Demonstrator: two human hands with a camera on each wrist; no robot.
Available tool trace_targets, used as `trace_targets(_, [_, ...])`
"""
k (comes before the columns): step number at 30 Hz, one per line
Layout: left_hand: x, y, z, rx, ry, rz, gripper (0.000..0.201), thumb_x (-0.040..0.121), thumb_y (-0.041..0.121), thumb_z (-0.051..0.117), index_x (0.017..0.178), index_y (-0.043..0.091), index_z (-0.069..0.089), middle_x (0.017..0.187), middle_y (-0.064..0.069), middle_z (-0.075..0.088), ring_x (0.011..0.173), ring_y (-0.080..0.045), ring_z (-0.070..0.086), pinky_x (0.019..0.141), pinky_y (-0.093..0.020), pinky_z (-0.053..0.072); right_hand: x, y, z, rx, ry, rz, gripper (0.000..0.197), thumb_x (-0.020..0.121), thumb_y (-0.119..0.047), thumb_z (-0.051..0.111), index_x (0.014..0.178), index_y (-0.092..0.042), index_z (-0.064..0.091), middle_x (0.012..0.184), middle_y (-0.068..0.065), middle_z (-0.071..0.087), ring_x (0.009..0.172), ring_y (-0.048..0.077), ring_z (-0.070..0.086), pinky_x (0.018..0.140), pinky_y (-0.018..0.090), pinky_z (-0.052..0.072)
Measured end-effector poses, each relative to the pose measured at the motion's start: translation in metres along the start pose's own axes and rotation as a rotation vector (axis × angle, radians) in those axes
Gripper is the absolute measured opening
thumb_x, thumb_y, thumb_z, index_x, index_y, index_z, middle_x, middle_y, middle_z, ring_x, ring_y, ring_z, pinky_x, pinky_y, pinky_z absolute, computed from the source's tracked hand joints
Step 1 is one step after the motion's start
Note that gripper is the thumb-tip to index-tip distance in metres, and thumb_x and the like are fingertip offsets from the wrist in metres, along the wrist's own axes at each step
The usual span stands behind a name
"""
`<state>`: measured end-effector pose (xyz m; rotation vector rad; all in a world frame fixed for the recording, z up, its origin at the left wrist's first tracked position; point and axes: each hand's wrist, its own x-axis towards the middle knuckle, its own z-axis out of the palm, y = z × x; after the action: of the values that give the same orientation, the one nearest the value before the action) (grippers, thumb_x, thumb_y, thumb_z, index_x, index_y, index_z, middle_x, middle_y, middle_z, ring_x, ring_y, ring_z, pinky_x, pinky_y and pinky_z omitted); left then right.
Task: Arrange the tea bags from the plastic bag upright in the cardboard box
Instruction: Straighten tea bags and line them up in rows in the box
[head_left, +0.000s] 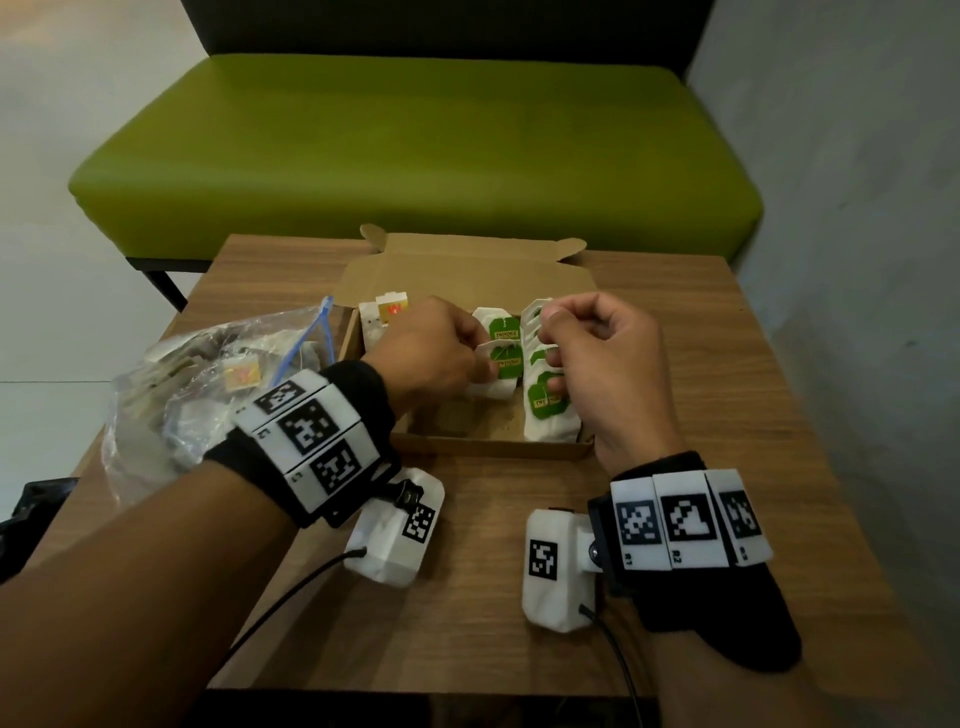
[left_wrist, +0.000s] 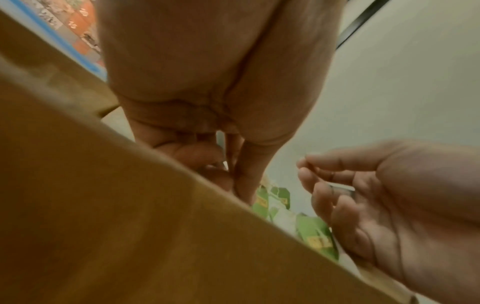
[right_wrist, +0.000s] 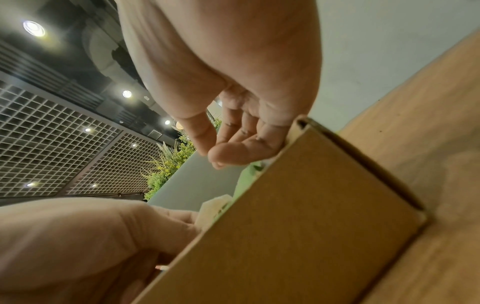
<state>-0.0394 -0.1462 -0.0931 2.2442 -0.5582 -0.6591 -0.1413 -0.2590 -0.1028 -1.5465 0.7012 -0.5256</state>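
A small wood-grain worktop (head_left: 675, 364) stands before a green upholstered bench (head_left: 415, 156) against a pale wall. On the worktop sits a shallow brown cardboard box (head_left: 467, 280) with its lid flap folded back. Inside, a row of white paper tea bags with green tags (head_left: 545, 395) stands upright along the right side; two more green-tagged bags (head_left: 504, 343) lie toward the middle, and a few white bags with a yellow-and-red tag (head_left: 387, 309) stand at the far left corner. A crumpled clear plastic bag with a blue zip strip (head_left: 208, 384), holding further tea bags, lies just left of the box. The left hand (head_left: 431, 353) reaches into the box, fingers curled on one of the middle bags; the exact pinch is hidden from above. The right hand (head_left: 602, 353) rests loosely curled against the upright row, thumb and forefinger nearly meeting; whether they pinch a bag or a string cannot be told. Judgement: the bags are very light, soft and easily crushed or torn, and the row will topple if unsupported. Each is best taken by its paper edges near the top, with the row steadied by the other hand.
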Motion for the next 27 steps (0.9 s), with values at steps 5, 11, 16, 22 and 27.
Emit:
trace_targets(5, [0.0059,0.0037,0.0042,0.148,0.100,-0.009,0.013,0.082,0.023,0.078,0.091,0.017,0.071,0.090,0.000,0.069,0.085,-0.015,0.064,0.068,-0.027,0.053,-0.0005,-0.0003,-0.0015,0.030,-0.008,0.020,0.008,0.095,-0.021,0.066,0.088,-0.022,0.069,0.090,0.002,0.072,0.074,0.010,0.063,0.053,0.019,0.050])
trace_targets(11, [0.0064,-0.0015,0.0015,0.158,0.159,-0.017,0.014,0.079,0.014,0.078,0.088,0.020,0.070,0.093,0.001,0.068,0.090,-0.016,0.063,0.067,-0.024,0.050,0.0021,0.0019,-0.0060,0.019,0.013,-0.007,0.009,0.093,-0.023,0.068,0.085,-0.024,0.070,0.086,0.000,0.072,0.076,0.011,0.063,0.069,0.035,0.057])
trace_targets(16, [0.0094,0.0000,0.0031,0.118,0.142,-0.041,0.017,0.075,0.009,0.081,0.084,0.017,0.070,0.090,-0.003,0.071,0.090,-0.022,0.068,0.080,-0.039,0.060,0.0020,0.0018,-0.0075,0.020,0.007,-0.002,0.008,0.093,-0.022,0.068,0.086,-0.024,0.070,0.089,0.001,0.072,0.077,0.011,0.063,0.071,0.033,0.057])
trace_targets(22, [0.0106,-0.0008,0.0007,0.094,0.149,-0.069,0.012,0.080,0.015,0.079,0.084,0.017,0.068,0.090,-0.002,0.071,0.090,-0.019,0.067,0.082,-0.036,0.058,0.0024,0.0012,-0.0088,0.020,0.006,0.013,0.008,0.095,-0.022,0.067,0.087,-0.024,0.069,0.090,0.001,0.071,0.074,0.009,0.062,0.063,0.027,0.054])
trace_targets(27, [0.0077,-0.0004,0.0001,0.016,0.111,-0.110,0.008,0.081,0.010,0.077,0.084,0.012,0.070,0.084,-0.006,0.074,0.082,-0.020,0.073,0.081,-0.040,0.061,0.0013,-0.0008,-0.0091,0.027,0.001,0.031,0.008,0.096,-0.020,0.066,0.089,-0.022,0.069,0.090,0.002,0.071,0.067,0.006,0.060,0.053,0.020,0.050])
